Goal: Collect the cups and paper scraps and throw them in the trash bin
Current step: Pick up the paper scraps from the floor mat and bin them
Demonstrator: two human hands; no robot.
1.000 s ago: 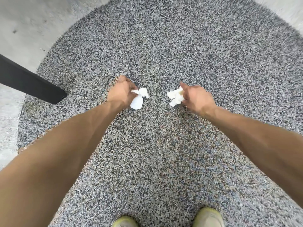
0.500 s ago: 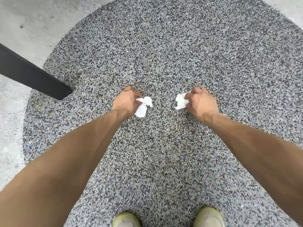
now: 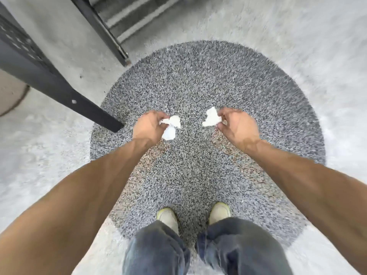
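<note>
speckled round rug (image 3: 208, 80) | left hand (image 3: 148, 126) pinches crumpled white scrap (image 3: 170, 127) | right hand (image 3: 237, 126) pinches second white scrap (image 3: 212, 117)

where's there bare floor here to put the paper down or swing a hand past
Bare speckled round rug lies ahead of the left hand and right hand, and between the forearms down to the shoes. Pale floor to the right is open too. The left is crowded: a black slanted leg ends beside the left hand, which grips a paper scrap.
</note>
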